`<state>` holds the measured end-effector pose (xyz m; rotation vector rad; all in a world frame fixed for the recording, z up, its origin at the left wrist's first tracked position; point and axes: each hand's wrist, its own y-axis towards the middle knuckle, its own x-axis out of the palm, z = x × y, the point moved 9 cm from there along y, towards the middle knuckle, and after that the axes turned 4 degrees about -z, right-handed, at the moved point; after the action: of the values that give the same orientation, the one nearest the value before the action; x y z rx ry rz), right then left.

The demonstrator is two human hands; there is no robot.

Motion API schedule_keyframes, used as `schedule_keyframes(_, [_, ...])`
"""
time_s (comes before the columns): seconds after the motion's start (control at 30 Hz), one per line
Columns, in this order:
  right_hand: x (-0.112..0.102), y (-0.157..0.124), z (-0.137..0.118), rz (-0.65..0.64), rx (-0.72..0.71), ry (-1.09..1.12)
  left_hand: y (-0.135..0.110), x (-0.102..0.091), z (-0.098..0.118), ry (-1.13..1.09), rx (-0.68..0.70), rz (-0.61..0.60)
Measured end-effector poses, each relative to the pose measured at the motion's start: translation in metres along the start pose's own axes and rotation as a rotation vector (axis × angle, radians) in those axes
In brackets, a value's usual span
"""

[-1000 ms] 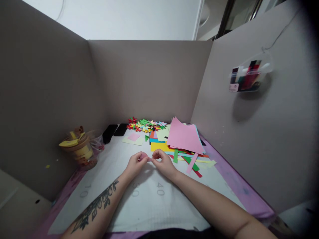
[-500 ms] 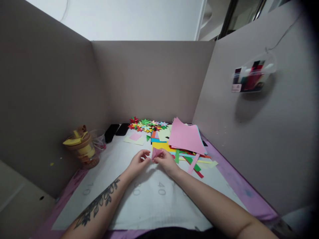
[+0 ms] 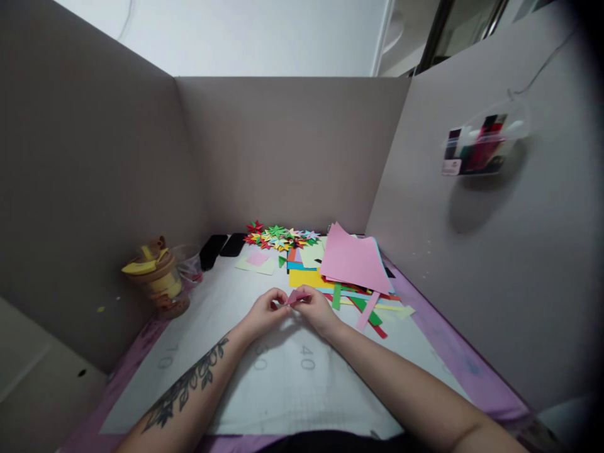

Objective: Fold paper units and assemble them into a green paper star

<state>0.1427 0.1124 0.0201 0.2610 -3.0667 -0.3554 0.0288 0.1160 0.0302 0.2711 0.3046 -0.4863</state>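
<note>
The left hand (image 3: pixel 267 311) and right hand (image 3: pixel 317 309), fingers curled nearly closed, pinched a small pink paper (image 3: pixel 297 296) between their fingertips, apparently to steady it from both sides; paper strips (image 3: pixel 369 311) lay just rightward, seemingly for easy reach; paper stars (image 3: pixel 277 237) sat beyond.

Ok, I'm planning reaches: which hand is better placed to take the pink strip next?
Probably the right hand: though it seems to hold folded paper, it is nearer the pink strip than the left hand.

Craft booth: 3 grey partitions (image 3: pixel 292 151) around a white-covered table (image 3: pixel 283 402) with paper stars (image 3: pixel 277 230) and coloured sheets (image 3: pixel 353 261)
</note>
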Motion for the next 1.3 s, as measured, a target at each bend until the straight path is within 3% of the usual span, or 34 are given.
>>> schedule_keyframes(0.3, [-0.007,0.002,0.005,0.07,0.025,0.096,-0.001,-0.009,0.015,0.082,0.032,0.088])
schedule_keyframes(0.57, [-0.002,0.001,0.004,0.04,0.016,0.084,0.001,-0.006,-0.001,-0.044,-0.003,0.094])
schedule_keyframes(0.93, [0.003,0.0,0.017,0.073,0.124,0.345,-0.008,-0.013,0.024,0.171,0.211,0.203])
schedule_keyframes(1.13, [0.005,0.0,0.017,0.072,0.124,0.382,-0.007,-0.013,0.021,0.111,0.16,0.192])
schedule_keyframes(1.3, [0.005,0.0,0.018,0.065,0.116,0.381,-0.002,-0.013,0.005,-0.036,0.041,0.194])
